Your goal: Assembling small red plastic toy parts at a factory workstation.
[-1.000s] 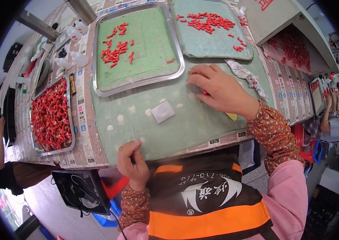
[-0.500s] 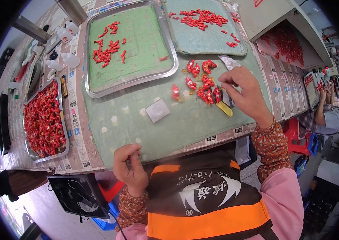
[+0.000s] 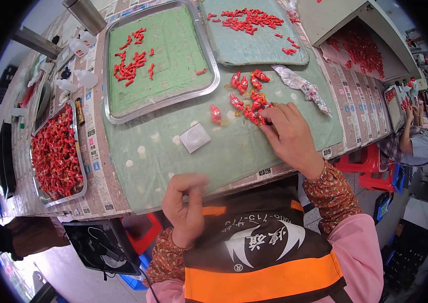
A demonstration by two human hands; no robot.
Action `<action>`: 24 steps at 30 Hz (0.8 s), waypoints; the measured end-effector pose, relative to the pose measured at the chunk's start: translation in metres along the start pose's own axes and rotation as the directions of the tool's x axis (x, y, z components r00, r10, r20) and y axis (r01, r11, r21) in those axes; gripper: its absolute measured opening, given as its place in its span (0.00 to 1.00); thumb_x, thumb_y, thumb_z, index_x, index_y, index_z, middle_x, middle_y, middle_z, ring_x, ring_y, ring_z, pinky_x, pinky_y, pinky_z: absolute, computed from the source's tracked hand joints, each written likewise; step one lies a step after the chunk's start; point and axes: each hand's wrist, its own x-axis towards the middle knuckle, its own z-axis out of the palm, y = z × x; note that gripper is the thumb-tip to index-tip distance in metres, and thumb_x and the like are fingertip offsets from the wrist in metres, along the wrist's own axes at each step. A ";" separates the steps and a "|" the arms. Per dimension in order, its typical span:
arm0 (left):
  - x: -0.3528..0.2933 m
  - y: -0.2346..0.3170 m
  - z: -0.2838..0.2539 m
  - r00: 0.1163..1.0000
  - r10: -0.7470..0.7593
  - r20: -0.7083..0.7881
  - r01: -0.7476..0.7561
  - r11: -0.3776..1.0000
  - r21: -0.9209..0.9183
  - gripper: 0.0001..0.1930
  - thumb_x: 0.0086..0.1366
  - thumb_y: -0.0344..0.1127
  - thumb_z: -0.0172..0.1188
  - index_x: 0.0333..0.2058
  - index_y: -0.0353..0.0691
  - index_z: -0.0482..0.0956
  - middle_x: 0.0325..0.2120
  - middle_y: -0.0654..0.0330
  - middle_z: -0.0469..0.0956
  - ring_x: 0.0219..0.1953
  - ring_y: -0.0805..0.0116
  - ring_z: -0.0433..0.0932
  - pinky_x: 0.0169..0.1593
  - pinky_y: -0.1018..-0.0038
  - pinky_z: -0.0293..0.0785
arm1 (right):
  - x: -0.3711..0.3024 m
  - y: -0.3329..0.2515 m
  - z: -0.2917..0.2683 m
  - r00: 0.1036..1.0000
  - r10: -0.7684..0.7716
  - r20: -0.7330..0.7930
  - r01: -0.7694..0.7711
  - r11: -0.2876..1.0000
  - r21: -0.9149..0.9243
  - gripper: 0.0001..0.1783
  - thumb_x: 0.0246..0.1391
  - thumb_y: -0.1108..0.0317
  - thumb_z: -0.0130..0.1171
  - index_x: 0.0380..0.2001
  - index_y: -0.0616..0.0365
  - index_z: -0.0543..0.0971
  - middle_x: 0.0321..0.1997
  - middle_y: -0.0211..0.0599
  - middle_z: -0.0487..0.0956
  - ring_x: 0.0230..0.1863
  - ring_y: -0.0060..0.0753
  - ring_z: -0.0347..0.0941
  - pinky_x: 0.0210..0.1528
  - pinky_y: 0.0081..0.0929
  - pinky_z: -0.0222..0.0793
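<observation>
My right hand (image 3: 291, 137) reaches over the green cloth, thumb and fingertips closed round a small red figurine (image 3: 262, 120) at the near edge of a loose cluster. The other red figurines (image 3: 236, 102) in the cluster have yellowish and white details. One figurine (image 3: 215, 114) stands apart on the left, close to a small white square block (image 3: 195, 137) with a round mark on its top. My left hand (image 3: 183, 208) hovers at the table's front edge, fingers curled and the forefinger smeared by motion; nothing can be made out in it.
A metal tray (image 3: 217, 83) lined with green and a pale green padded board (image 3: 269, 61) carry small red pieces. At left, another tray (image 3: 83, 188) is heaped with red figurines. Crumpled white cloth (image 3: 305, 88) lies right of the cluster. A person (image 3: 421, 139) works at far right.
My right hand has come left and nearer onto the cluster, uncovering the crumpled cloth; the yellow-and-dark strip beside the cluster is now hidden. My left hand has moved right.
</observation>
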 end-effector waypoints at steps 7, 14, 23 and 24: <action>0.004 0.015 0.010 0.968 -0.231 0.093 0.245 0.951 -0.189 0.06 0.70 0.26 0.51 0.43 0.37 0.74 0.35 0.59 0.78 0.31 0.81 0.73 0.30 0.87 0.66 | -0.002 0.006 -0.006 0.990 -0.047 -0.131 0.056 0.996 0.064 0.12 0.44 0.80 0.62 0.34 0.60 0.74 0.33 0.43 0.75 0.34 0.47 0.70 0.36 0.39 0.67; 0.019 0.017 0.028 0.778 -0.448 0.441 0.617 0.675 -0.404 0.10 0.72 0.32 0.50 0.48 0.36 0.71 0.38 0.57 0.78 0.34 0.78 0.77 0.31 0.83 0.74 | -0.004 -0.006 -0.004 0.969 -0.119 -0.214 0.124 0.992 0.011 0.12 0.45 0.80 0.63 0.35 0.61 0.75 0.32 0.41 0.74 0.32 0.45 0.69 0.34 0.37 0.66; 0.022 0.015 0.032 0.748 -0.456 0.482 0.647 0.662 -0.378 0.11 0.72 0.32 0.50 0.49 0.36 0.71 0.39 0.58 0.78 0.36 0.77 0.76 0.33 0.82 0.75 | -0.010 -0.011 0.009 0.995 0.039 -0.090 -0.051 0.989 -0.140 0.16 0.48 0.66 0.64 0.40 0.60 0.74 0.38 0.41 0.72 0.38 0.46 0.69 0.41 0.40 0.63; 0.022 0.015 0.032 0.747 -0.454 0.485 0.649 0.658 -0.382 0.11 0.71 0.32 0.50 0.49 0.36 0.72 0.39 0.58 0.78 0.36 0.77 0.76 0.34 0.82 0.75 | -0.010 -0.012 0.009 0.995 0.039 -0.089 -0.051 0.989 -0.138 0.16 0.48 0.66 0.64 0.40 0.60 0.74 0.38 0.41 0.72 0.38 0.46 0.69 0.41 0.40 0.63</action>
